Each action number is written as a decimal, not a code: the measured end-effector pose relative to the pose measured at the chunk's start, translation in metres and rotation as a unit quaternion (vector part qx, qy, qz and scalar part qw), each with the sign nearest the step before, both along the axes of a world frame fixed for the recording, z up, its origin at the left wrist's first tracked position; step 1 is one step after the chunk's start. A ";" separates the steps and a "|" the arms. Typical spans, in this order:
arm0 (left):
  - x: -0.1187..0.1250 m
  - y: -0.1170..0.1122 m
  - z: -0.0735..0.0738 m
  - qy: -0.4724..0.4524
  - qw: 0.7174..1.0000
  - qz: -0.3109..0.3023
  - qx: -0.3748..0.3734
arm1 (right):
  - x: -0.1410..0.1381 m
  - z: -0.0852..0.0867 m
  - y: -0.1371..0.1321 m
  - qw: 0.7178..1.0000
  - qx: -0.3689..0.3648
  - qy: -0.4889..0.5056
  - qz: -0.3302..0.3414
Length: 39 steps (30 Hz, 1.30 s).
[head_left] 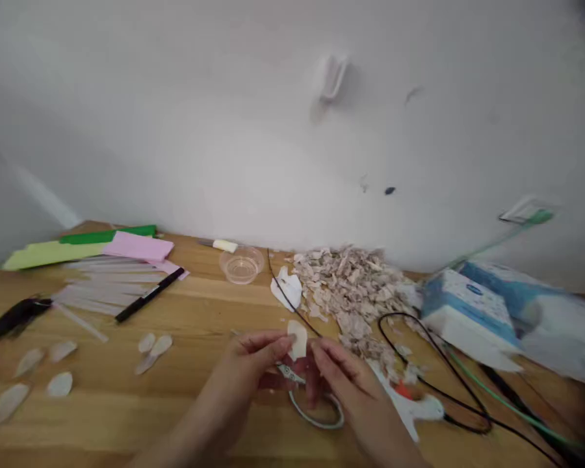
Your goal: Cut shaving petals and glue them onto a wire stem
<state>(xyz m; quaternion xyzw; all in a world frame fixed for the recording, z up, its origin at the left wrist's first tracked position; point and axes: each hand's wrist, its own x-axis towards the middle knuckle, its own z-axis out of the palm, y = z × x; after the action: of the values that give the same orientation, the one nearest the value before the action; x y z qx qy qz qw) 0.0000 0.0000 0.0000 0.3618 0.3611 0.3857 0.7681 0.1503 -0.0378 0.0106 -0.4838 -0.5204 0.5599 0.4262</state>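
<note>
My left hand and my right hand meet low in the middle of the wooden table. Between their fingertips stands a small cream petal-shaped piece; both hands pinch it. Under the hands lie scissors with a grey loop handle. A white glue gun with a black cord lies just right of my right hand.
A heap of pale scraps lies behind the hands, a clear cup left of it. Cut petals, a black pen, clear strips and coloured paper sheets cover the left. Blue-white packs sit right.
</note>
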 end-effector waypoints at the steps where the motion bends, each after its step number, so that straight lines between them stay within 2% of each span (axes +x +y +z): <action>1: 0.000 -0.001 0.000 0.003 1.000 0.004 0.000 | 0.001 0.000 0.000 1.000 -0.002 0.002 -0.004; 17: 0.002 -0.003 0.008 0.021 0.999 0.007 0.035 | 0.004 -0.003 0.003 1.000 0.002 0.023 -0.007; 39: 0.000 -0.005 0.009 0.043 0.996 0.019 0.073 | 0.009 -0.006 0.002 0.999 -0.017 -0.030 -0.030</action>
<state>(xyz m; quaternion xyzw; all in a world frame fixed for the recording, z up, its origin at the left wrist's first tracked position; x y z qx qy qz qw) 0.0001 -0.0048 0.0089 0.4262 0.3710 0.4100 0.7159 0.1596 -0.0356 0.0044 -0.5232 -0.5084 0.5407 0.4188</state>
